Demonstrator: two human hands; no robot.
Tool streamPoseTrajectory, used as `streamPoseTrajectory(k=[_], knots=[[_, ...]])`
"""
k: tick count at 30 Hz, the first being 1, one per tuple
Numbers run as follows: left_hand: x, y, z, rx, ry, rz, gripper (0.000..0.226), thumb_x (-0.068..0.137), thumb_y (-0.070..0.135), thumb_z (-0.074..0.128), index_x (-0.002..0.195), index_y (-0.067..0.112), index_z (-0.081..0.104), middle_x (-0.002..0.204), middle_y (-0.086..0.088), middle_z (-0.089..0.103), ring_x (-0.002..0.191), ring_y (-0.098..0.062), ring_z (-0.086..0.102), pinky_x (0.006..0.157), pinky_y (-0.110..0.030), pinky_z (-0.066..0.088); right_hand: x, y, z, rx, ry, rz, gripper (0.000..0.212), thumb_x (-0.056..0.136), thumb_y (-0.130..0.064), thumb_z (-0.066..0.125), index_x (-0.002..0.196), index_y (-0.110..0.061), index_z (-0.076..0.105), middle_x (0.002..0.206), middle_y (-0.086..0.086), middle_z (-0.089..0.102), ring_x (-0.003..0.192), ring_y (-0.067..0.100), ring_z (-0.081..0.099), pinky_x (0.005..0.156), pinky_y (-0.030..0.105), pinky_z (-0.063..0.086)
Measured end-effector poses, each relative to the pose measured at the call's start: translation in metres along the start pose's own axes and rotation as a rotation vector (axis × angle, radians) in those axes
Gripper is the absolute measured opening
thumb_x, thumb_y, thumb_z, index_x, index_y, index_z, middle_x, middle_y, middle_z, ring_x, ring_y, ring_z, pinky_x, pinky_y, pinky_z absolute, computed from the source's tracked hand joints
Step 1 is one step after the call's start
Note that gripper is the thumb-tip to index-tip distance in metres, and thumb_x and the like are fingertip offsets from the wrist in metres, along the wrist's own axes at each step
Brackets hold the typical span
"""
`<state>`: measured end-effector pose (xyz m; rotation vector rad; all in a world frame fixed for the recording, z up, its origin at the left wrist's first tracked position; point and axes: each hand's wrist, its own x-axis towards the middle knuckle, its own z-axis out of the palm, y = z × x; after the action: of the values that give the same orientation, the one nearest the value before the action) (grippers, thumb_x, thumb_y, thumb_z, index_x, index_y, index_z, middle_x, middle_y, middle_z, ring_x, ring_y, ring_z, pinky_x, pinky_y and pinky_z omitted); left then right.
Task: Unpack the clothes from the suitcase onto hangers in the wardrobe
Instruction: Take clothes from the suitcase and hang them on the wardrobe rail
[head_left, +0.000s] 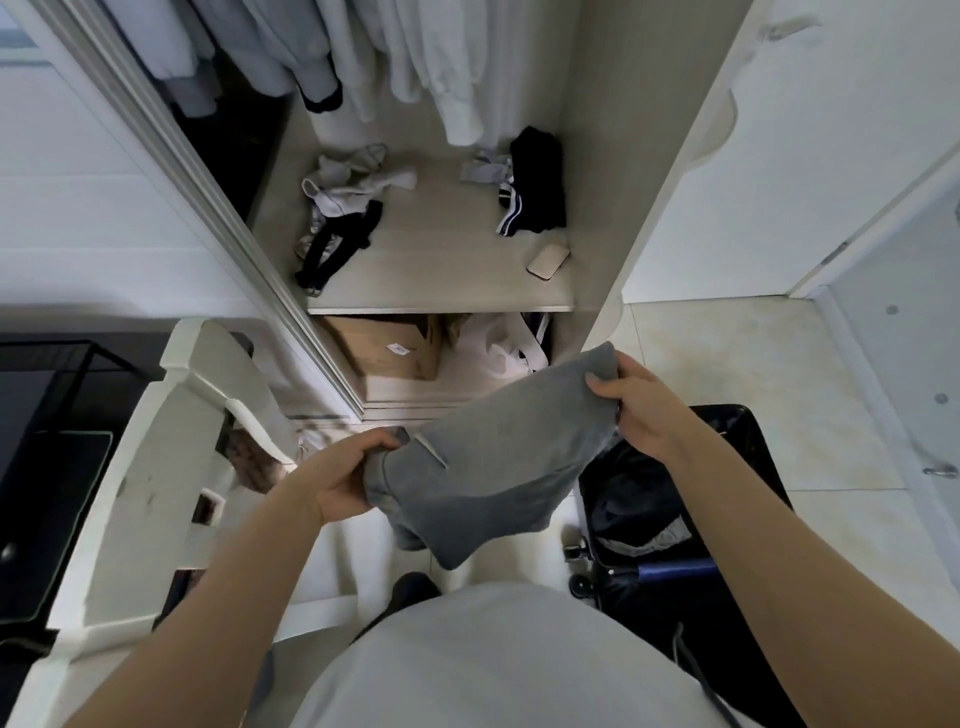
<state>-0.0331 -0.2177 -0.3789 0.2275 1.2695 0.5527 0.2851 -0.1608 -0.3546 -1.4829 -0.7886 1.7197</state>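
Both hands hold one soft grey piece of clothing up in the air, in front of the open white wardrobe. The left hand has its fingers curled tight around the bunched lower end. The right hand pinches the top corner between thumb and fingers. The cloth hangs stretched between them, and its loose end droops down. The open black suitcase sits on the pale floor under the right arm, with dark clothes inside. Light grey and white clothes hang in the wardrobe above a pale wooden shelf with socks on it
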Motion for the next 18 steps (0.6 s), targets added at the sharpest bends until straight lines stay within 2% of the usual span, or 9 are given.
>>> streamPoseTrajectory(k=[2,4,6,10,12,14,16,18], knots=[[-0.001,-0.006,0.003,-0.026,0.026,0.01,0.019,0.074,0.008,0.053,0.089,0.011,0.065,0.086,-0.012,0.067,0.075,-0.026,0.064,0.07,-0.033,0.056,0.001,-0.001,-0.004,-0.006,-0.051,-0.014,0.029,0.088,0.0,0.058,0.116,-0.007,0.061,0.105,0.005,0.066,0.098,0.019,0.061,0.077,0.027,0.048],[0.003,-0.009,0.006,-0.057,0.099,0.08,0.025,0.071,0.003,0.052,0.091,0.015,0.061,0.089,-0.01,0.064,0.078,-0.025,0.063,0.074,-0.035,0.055,0.001,-0.005,-0.002,-0.034,-0.061,0.011,0.031,0.087,-0.01,0.062,0.118,-0.004,0.06,0.109,0.006,0.065,0.1,0.019,0.06,0.079,0.026,0.048],[0.004,-0.008,0.008,-0.111,0.146,0.177,0.028,0.075,0.001,0.048,0.097,0.016,0.057,0.091,-0.009,0.061,0.08,-0.024,0.062,0.071,-0.033,0.057,0.003,-0.007,0.0,-0.093,-0.014,-0.003,0.031,0.087,-0.019,0.065,0.115,-0.005,0.063,0.11,0.006,0.067,0.101,0.019,0.062,0.079,0.027,0.05],[-0.006,-0.002,0.017,-0.179,0.092,0.309,0.023,0.08,0.019,0.065,0.101,0.009,0.063,0.095,-0.01,0.069,0.089,-0.024,0.067,0.083,-0.035,0.055,0.008,-0.015,-0.005,-0.191,0.069,-0.08,0.024,0.085,-0.024,0.07,0.105,-0.011,0.068,0.107,0.006,0.07,0.1,0.019,0.065,0.079,0.028,0.052],[-0.015,0.005,0.022,-0.155,0.171,0.425,0.021,0.079,0.022,0.073,0.09,0.01,0.06,0.088,-0.007,0.069,0.085,-0.021,0.067,0.071,-0.029,0.056,0.009,-0.025,-0.007,-0.25,0.059,-0.078,0.019,0.085,-0.022,0.07,0.1,-0.01,0.069,0.108,0.007,0.069,0.103,0.021,0.064,0.085,0.03,0.052],[-0.026,0.015,0.031,-0.103,0.354,0.613,0.021,0.081,0.015,0.073,0.079,0.015,0.051,0.081,-0.004,0.064,0.074,-0.016,0.064,0.056,-0.021,0.053,0.012,-0.036,-0.006,-0.296,0.049,-0.076,0.012,0.087,-0.019,0.069,0.094,-0.011,0.068,0.111,0.011,0.068,0.106,0.023,0.063,0.089,0.031,0.052],[-0.04,0.032,0.044,-0.07,0.469,0.783,0.027,0.083,0.009,0.071,0.093,0.016,0.047,0.078,0.0,0.062,0.065,-0.007,0.064,0.051,-0.016,0.051,0.017,-0.05,-0.001,-0.321,0.072,-0.104,0.02,0.087,-0.019,0.069,0.103,-0.008,0.065,0.116,0.015,0.065,0.105,0.025,0.063,0.079,0.029,0.054],[-0.053,0.06,0.052,-0.078,0.476,0.936,0.038,0.084,0.003,0.068,0.104,0.02,0.041,0.066,0.006,0.065,0.056,-0.002,0.062,0.051,-0.015,0.051,0.028,-0.068,0.007,-0.322,0.126,-0.15,0.044,0.085,-0.02,0.071,0.123,-0.008,0.051,0.121,0.013,0.055,0.104,0.028,0.06,0.066,0.027,0.054]])
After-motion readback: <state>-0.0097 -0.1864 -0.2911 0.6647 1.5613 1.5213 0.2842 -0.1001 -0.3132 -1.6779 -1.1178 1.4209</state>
